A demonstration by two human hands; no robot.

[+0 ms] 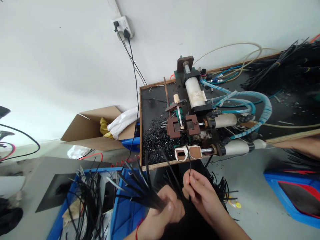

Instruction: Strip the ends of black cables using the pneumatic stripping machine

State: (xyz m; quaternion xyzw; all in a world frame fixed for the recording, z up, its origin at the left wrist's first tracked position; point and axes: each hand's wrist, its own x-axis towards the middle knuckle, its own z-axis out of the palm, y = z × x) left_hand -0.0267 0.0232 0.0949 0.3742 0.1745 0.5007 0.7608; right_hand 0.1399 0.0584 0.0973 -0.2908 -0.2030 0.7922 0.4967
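Note:
My left hand (160, 213) is closed round a bundle of black cable ties (136, 185) that fan out up and to the left. My right hand (200, 191) pinches a single black tie (190, 165) that points up toward the white and brown slot (188, 152) at the front edge of the machine (197, 113). The two hands are close together below the bench edge. The machine has brown blocks, white cylinders and blue coiled hoses.
Black plastic offcuts (155, 136) litter the bench. A blue bin (87, 200) at lower left holds loose ties. A cardboard box (97, 128) stands left of the bench, another blue tray (292, 190) right. Another person's arm (300, 145) reaches in at the right edge.

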